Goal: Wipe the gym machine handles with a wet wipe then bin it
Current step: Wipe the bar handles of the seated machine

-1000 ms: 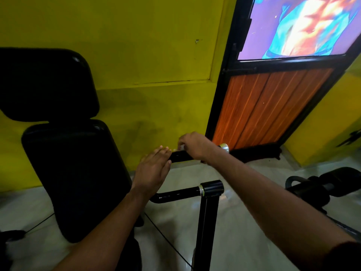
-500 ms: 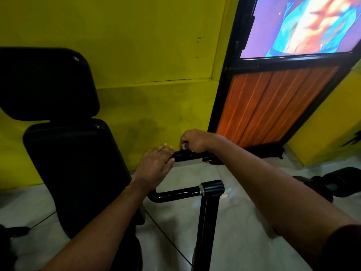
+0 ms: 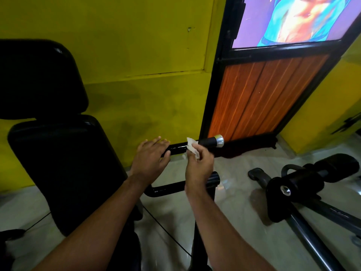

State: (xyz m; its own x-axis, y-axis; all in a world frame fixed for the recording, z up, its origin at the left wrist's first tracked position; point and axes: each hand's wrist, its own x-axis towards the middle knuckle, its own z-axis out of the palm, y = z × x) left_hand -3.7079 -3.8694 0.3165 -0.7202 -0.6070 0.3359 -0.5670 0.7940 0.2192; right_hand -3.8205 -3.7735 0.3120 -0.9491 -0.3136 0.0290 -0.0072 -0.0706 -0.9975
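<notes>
- Right hand [image 3: 198,166]: fingers pinched together on a crumpled white wet wipe [image 3: 192,148], holding it against the near side of the handle bar.
- Left hand [image 3: 151,158]: fingers spread and loosely curved, draped over the bar just left of the right hand; thumb hooked under the bar, not clamped tight.
- Handle bar [image 3: 176,148]: glossy black tube running sideways between and beyond both hands; to the right of the right hand it ends in a matte black grip [image 3: 207,142] with a silver end cap [image 3: 218,140].
- Lower bar [image 3: 166,189]: second black tube below both hands, curved at its left end, joined to an upright black post [image 3: 201,227] beneath the right wrist.
- Back pad [image 3: 58,169]: black upholstered, left of the left hand, with a black head pad [image 3: 37,79] above it.
- Thin cable [image 3: 166,237]: crosses the pale floor [image 3: 244,218] under the forearms.
- Roller pad [image 3: 297,184]: black, on a dark frame, well to the right of the right hand.
- Yellow wall [image 3: 136,45]: beyond both hands.
- Door [image 3: 263,98]: black-framed, orange slatted lower panel, beyond the right hand; colourful poster [image 3: 293,18] in its upper panel.
</notes>
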